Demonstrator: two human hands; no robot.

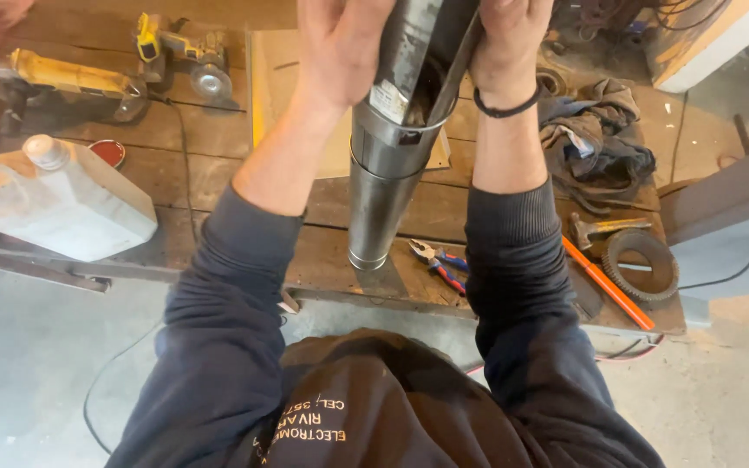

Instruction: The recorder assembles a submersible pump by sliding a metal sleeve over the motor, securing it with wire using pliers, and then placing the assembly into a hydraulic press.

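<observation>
A long grey steel cylinder [381, 186] stands upright on the wooden workbench [218, 165], its foot near the bench's front edge. A second metal tube part [416, 52] leans into its open top. My left hand [340, 48] grips this upper tube from the left side. On the tube's right side, my right hand [509, 43], with a black band on the wrist, holds it too. Both sleeves are dark blue. The tube's top end is cut off by the frame.
A white plastic canister [54, 204] lies at the bench's left. Two yellow power tools [71, 80] sit at the back left. Pliers [439, 263], an orange bar [607, 282], a hammer [604, 227], a toothed ring [641, 264] and dark rags [595, 143] lie at right.
</observation>
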